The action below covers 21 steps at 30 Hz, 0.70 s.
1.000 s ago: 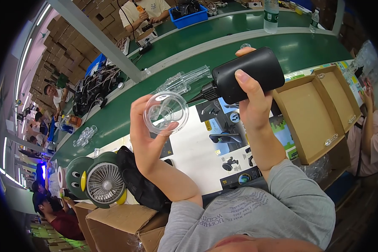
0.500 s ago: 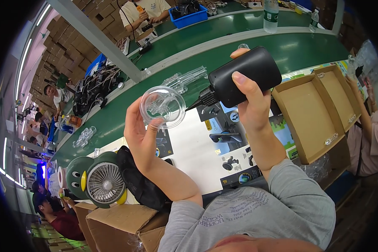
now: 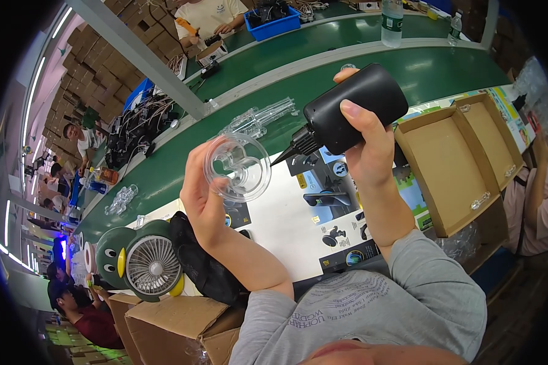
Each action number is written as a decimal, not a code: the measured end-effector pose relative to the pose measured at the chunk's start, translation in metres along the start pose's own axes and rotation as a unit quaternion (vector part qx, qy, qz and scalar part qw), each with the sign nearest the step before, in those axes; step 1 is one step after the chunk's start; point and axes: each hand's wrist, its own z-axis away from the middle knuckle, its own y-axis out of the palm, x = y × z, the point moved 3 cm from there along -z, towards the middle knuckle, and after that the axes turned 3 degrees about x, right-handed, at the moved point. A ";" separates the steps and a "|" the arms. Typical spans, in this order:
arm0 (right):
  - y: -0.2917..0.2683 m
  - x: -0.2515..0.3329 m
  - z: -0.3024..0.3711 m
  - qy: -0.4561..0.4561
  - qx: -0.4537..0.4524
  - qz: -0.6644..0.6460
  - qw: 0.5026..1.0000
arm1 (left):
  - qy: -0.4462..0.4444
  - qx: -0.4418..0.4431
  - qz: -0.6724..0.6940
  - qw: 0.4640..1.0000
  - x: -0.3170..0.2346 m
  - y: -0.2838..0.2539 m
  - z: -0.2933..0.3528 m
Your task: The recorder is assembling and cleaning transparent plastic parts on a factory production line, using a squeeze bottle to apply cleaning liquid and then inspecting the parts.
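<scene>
Between the thumb and fingers of my left hand (image 3: 202, 193) is a clear plastic round part (image 3: 249, 182), its wide ring facing up at me. My right hand (image 3: 371, 149) grips a black squeeze bottle (image 3: 362, 103), tilted so that its narrow nozzle (image 3: 284, 156) points down and left. The nozzle's tip is at the right rim of the clear part; I cannot tell whether it touches. Behind them, several clear plastic tubes and pieces (image 3: 259, 118) lie on the green table (image 3: 432, 70).
Open cardboard trays (image 3: 447, 170) with a few small clear pieces stand at right. A green penguin-shaped fan (image 3: 146, 261) and black cloth (image 3: 201, 261) are at left, beside a cardboard box (image 3: 173, 316). Printed sheets (image 3: 280, 213) lie below my hands. Across the table a person works near a blue bin (image 3: 274, 24).
My left hand has turned the clear part a little, and its inner shape now shows differently. The bottle stays almost in place. The person across has lowered an orange tool.
</scene>
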 end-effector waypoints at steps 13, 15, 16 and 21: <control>0.006 0.004 0.000 0.000 0.029 0.003 1.000 | -0.075 0.033 0.127 0.989 -0.004 -0.006 0.005; 0.009 0.006 0.001 0.006 0.041 0.008 0.999 | -0.088 0.055 0.175 0.979 -0.005 -0.007 0.007; 0.011 0.007 0.001 0.007 0.043 0.005 0.999 | -0.105 0.048 0.193 0.974 -0.008 -0.008 0.010; 0.005 0.009 0.000 0.018 0.057 0.023 0.998 | -0.143 0.078 0.266 0.950 0.006 0.000 0.012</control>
